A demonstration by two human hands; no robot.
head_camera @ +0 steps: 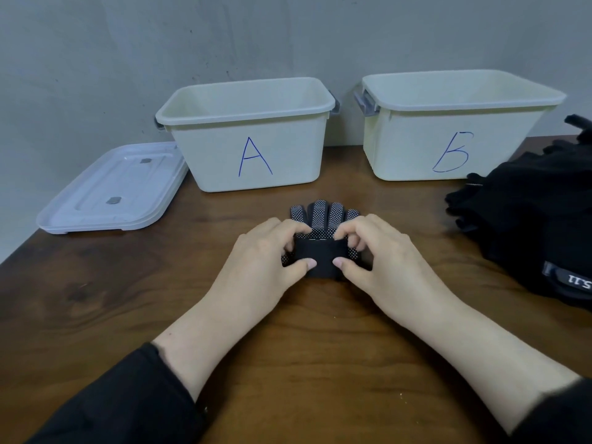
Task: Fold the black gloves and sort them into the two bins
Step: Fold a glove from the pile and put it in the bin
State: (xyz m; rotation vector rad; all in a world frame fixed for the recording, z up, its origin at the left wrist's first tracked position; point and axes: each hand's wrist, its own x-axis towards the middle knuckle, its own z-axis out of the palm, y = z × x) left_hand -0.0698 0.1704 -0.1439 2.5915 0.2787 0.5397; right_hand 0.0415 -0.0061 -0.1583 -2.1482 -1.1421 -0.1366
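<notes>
A black glove point(323, 219) with white grip dots lies flat on the wooden table point(304, 341), its fingers pointing toward the bins. Its cuff end is folded over onto the palm. My left hand point(266, 254) pinches the folded cuff at its left side, thumb in front and fingers behind. My right hand point(374, 251) pinches the right side the same way. Bin A point(250, 136) stands behind the glove, a little to the left. Bin B point(448, 126) stands at the back right. Both bins look empty from here.
A pile of black gloves point(531, 213) lies at the right edge of the table, with a labelled strap at its front. A translucent white lid point(115, 190) lies flat left of bin A. A grey wall runs behind the bins.
</notes>
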